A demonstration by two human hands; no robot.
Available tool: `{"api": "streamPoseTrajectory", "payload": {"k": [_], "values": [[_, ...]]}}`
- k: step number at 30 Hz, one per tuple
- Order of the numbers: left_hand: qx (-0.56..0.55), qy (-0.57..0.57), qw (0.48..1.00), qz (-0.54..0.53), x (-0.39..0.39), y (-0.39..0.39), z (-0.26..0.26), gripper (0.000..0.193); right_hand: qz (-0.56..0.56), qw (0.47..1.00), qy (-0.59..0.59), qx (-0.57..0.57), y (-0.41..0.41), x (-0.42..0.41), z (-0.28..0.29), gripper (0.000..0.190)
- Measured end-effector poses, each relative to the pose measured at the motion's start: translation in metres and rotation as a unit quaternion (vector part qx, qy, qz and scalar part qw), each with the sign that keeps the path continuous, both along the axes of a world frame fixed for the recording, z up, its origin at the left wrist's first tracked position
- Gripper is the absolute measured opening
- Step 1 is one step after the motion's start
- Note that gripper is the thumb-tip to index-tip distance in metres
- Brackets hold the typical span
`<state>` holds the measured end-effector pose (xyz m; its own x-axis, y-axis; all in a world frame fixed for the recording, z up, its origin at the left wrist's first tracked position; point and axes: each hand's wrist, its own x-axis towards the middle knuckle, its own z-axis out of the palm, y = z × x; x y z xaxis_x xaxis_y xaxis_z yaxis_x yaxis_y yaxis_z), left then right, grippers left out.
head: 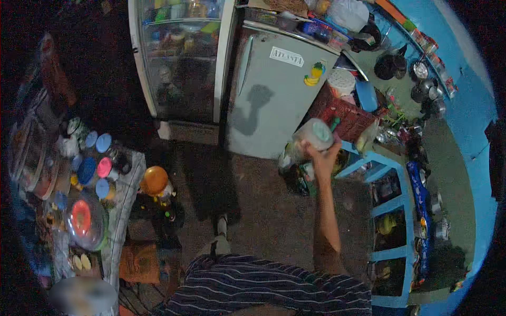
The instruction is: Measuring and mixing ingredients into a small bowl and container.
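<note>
My right hand (325, 158) reaches forward, its fingers wrapped around a whitish plastic container (315, 133) with a pale green round end facing up. The container looks slightly blurred. Close beside it stands a short green piece (335, 124); whether it belongs to the container cannot be told. A dark red crate (348, 118) lies just beyond my hand. Below and left of the container are bags (296, 177) on the floor, partly hidden by my hand. The grey refrigerator (272, 94) is behind the container. My left hand is out of view.
A glass-door display refrigerator (184, 67) stands at the far left. Blue-framed shelving (389, 209) and a counter (454, 189) with pots run along the right. To the left is a table (122, 197) with lidded containers, near an orange round lid (154, 180).
</note>
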<state>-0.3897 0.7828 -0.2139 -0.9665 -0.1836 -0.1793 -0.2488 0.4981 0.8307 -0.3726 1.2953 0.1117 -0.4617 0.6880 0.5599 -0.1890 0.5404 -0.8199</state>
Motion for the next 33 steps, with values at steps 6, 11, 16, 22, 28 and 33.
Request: {"api": "streamPoseTrajectory", "payload": {"k": [6, 11, 16, 22, 28, 33], "values": [[-0.01, 0.024, 0.998, -0.048, -0.14, 0.09, 0.004, 0.049, 0.014, 0.996, 0.09, 0.015, 0.111, -0.137, 0.074, 0.082], [-0.045, 0.023, 0.996, -0.075, -0.218, 0.135, 0.005, 0.047, 0.006, 0.992, 0.122, 0.01, 0.162, -0.25, 0.132, 0.079], [-0.068, 0.026, 0.991, -0.109, -0.28, 0.203, 0.007, 0.045, -0.074, 0.989, 0.094, 0.086, 0.242, -0.344, 0.17, 0.082], [-0.085, 0.04, 0.985, -0.147, -0.34, 0.296, 0.017, 0.042, -0.154, 0.968, 0.085, 0.178, 0.311, -0.429, 0.155, 0.099], [-0.115, 0.05, 0.965, -0.231, -0.386, 0.37, 0.025, 0.039, -0.201, 0.942, 0.157, 0.217, 0.332, -0.465, 0.142, 0.089], [-0.155, 0.063, 0.92, -0.355, -0.417, 0.419, 0.039, 0.037, -0.301, 0.932, 0.055, 0.194, 0.329, -0.472, 0.149, 0.077]]}}
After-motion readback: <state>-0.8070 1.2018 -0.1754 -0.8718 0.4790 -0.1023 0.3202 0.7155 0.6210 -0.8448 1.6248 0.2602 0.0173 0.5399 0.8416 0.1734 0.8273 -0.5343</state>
